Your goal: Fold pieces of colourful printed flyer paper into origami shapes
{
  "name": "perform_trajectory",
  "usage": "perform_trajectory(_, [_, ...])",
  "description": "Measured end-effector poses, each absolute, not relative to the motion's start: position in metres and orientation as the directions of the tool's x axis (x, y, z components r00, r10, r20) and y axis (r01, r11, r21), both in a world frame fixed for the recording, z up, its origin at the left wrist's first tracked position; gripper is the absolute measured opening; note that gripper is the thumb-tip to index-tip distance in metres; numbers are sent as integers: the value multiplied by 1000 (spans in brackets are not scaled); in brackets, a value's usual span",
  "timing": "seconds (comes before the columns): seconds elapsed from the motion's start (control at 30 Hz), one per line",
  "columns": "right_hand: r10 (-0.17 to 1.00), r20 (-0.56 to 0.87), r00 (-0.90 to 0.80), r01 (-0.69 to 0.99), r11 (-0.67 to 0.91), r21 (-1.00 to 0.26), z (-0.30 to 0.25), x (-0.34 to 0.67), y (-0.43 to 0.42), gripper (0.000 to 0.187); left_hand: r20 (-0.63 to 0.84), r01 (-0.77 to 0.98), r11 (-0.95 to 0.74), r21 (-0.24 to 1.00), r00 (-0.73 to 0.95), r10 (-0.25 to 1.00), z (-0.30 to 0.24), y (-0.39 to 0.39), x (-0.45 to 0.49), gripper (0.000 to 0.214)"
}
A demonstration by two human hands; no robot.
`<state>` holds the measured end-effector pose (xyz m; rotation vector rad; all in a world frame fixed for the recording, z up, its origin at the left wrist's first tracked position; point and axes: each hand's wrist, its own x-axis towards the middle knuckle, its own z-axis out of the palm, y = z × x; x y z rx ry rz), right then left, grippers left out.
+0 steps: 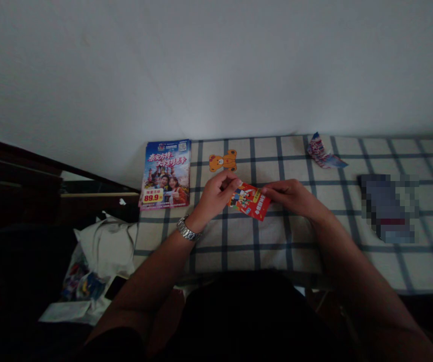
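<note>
Centrally, both hands meet over a checked cloth [239, 251], white with dark blue lines, that covers the surface in front of the seated person. The left hand [214, 193] is curled, thumb and fingertips pinching the left edge of a small red card [249, 200]. The right hand [293, 196] is closed on the card's right edge, fingers folded under the palm. The card is printed with cartoon figures and some yellow. It sits slightly tilted between the two hands, low over the cloth; whether its bottom corner touches the cloth cannot be told. A metal wristwatch [188, 230] is on the left wrist. Just beyond the left hand lies an orange bear-shaped cutout [223, 161], flat on the cloth and apart from the card. At the cloth's far left corner lies a glossy flyer [166, 173], blue at the top with people pictured and a yellow price tag reading 89.9; it slightly overhangs the cloth's edge. Far right of the card, near the wall [216, 65], is a bent scrap of printed paper [324, 153], red, white and blue. Further right is a blurred-out patch [390, 206], contents unreadable. Below the cloth's left edge, in dim light, is a white bag [106, 246] with a dark flat object [115, 286] beside it, too dark to identify.
</note>
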<state>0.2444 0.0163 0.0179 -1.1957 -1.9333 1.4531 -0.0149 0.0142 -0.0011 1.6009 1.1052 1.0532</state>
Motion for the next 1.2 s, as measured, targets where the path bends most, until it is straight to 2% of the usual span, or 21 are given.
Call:
perform_trajectory(0.23, [862, -204, -465, 230, -104, -967, 18, 240, 13, 39, 126, 161, -146, 976, 127, 984, -7, 16, -19, 33])
perform_trajectory(0.57, [898, -220, -382, 225, -141, -964, 20, 237, 13, 45, 199, 240, -223, 945, 122, 972, -3, 14, -18, 32])
perform_trajectory(1.1, [944, -192, -269, 167, -151, -974, 21, 237, 14, 45, 184, 203, -220, 954, 180, 966, -5, 14, -22, 31])
perform_trajectory(1.2, [951, -207, -229, 125, -182, -975, 18, 240, 15, 42, 271, 219, -307, 926, 182, 945, -6, 16, -24, 24])
